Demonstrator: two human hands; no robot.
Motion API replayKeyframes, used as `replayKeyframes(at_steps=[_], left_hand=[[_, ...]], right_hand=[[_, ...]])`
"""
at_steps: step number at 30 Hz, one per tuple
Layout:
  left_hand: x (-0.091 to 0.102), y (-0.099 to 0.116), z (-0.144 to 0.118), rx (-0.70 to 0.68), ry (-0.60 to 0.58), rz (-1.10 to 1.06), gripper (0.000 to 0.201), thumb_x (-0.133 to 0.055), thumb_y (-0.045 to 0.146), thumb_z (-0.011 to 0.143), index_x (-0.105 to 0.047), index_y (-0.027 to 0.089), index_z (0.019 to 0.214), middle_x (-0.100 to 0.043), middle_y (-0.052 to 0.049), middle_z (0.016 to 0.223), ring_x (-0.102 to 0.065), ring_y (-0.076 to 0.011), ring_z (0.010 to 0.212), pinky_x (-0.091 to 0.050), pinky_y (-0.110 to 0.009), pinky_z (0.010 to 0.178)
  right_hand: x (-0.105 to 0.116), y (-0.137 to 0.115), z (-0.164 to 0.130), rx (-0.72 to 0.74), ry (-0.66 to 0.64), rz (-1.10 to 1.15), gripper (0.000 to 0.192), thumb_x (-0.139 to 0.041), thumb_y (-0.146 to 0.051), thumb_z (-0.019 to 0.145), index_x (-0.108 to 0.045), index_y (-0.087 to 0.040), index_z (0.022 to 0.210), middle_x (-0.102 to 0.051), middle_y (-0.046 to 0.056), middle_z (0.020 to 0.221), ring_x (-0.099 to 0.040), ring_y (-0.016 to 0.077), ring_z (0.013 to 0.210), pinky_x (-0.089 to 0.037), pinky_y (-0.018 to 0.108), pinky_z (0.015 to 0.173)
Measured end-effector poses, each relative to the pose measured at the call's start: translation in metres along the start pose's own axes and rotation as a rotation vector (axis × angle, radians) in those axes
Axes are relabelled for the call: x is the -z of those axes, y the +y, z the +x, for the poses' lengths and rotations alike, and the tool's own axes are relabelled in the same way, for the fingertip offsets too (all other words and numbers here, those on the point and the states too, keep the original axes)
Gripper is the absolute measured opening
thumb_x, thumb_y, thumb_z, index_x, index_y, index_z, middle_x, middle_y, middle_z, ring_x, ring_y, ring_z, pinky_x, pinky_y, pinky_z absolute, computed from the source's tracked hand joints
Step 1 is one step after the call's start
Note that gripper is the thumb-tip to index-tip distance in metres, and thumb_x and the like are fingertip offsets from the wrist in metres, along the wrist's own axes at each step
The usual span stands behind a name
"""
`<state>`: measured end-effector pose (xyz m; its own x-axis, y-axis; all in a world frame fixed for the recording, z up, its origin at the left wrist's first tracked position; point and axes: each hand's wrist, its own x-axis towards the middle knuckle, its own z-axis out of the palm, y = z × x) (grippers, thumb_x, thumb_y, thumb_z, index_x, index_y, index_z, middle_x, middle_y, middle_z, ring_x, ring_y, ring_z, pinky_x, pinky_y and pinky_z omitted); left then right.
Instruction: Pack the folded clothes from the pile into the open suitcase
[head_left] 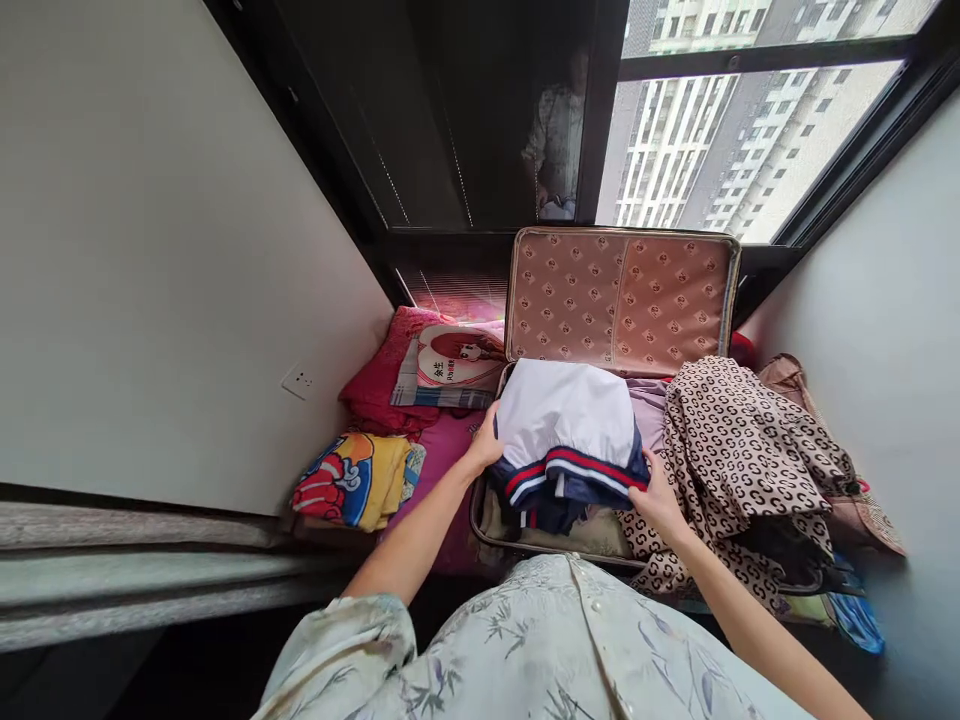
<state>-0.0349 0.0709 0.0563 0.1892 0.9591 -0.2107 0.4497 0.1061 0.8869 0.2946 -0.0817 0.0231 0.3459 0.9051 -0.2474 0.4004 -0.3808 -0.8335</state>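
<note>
Between my two hands is a folded white and navy jacket (568,410) with red-and-white striped trim, held over an open suitcase (517,545). My left hand (486,440) grips its left edge, the fingers partly hidden under the cloth. On the opposite edge, my right hand (660,495) closes on the navy part near the striped band. Beneath the jacket, dark and beige clothes lie in the suitcase, mostly covered. A mauve garment (646,405) shows behind it on the right.
The suitcase lid (622,300) stands upright against the window. A brown patterned cloth (739,440) is heaped over the right side. At left lie a folded yellow cartoon towel (360,480), a red pillow (375,385) and a cartoon-print cushion (457,358). Walls close in both sides.
</note>
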Motion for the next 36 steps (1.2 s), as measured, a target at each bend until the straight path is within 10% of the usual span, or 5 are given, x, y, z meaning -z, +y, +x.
replayKeyframes(at_steps=[5,13,20,27,36], left_hand=[[0.016,-0.019,-0.034,0.022,0.007,0.547,0.069,-0.063,0.015,0.081,-0.055,0.018,0.15,-0.045,-0.02,0.154,-0.044,-0.038,0.145,-0.027,-0.056,0.124],[-0.043,0.049,0.017,-0.223,-0.122,0.597,0.094,-0.079,0.064,0.077,-0.041,0.038,0.16,0.002,-0.005,0.177,0.015,-0.0574,0.154,-0.009,-0.081,0.116],[-0.083,-0.027,0.009,-0.123,-0.33,0.77,0.12,-0.089,0.064,0.063,-0.026,0.045,0.163,0.018,-0.008,0.175,0.028,-0.0551,0.15,0.0,-0.086,0.11],[-0.075,-0.009,0.019,-0.098,-0.344,0.835,0.114,-0.086,0.06,0.068,-0.027,0.044,0.164,0.015,-0.009,0.175,0.02,-0.0545,0.154,-0.008,-0.085,0.111],[-0.101,0.016,-0.08,-0.348,-0.121,0.791,0.056,-0.064,0.028,0.088,-0.062,0.029,0.144,-0.032,-0.012,0.169,-0.023,-0.04,0.157,-0.028,-0.064,0.121]], right_hand=[[0.031,0.02,-0.024,0.088,-0.205,-0.47,0.067,-0.056,-0.028,0.078,-0.057,-0.018,0.144,-0.068,0.015,0.114,-0.068,0.0297,0.104,-0.052,0.043,0.098],[0.0,-0.106,0.052,0.415,0.087,-0.701,0.09,-0.064,-0.067,0.087,-0.031,-0.034,0.165,-0.006,0.015,0.174,-0.01,0.05,0.156,-0.026,0.071,0.115],[-0.076,-0.029,0.053,0.229,-0.264,-0.872,0.094,-0.059,-0.075,0.086,-0.02,-0.043,0.165,0.007,0.013,0.175,0.004,0.0496,0.158,-0.01,0.074,0.117],[-0.066,-0.047,0.053,0.198,-0.32,-0.796,0.101,-0.063,-0.076,0.083,-0.018,-0.04,0.167,0.005,0.016,0.175,0.003,0.0485,0.158,-0.009,0.071,0.119],[0.1,-0.034,0.052,0.409,0.143,-0.581,0.061,-0.06,-0.04,0.094,-0.053,-0.022,0.152,-0.041,0.018,0.162,-0.037,0.034,0.148,-0.028,0.052,0.121]])
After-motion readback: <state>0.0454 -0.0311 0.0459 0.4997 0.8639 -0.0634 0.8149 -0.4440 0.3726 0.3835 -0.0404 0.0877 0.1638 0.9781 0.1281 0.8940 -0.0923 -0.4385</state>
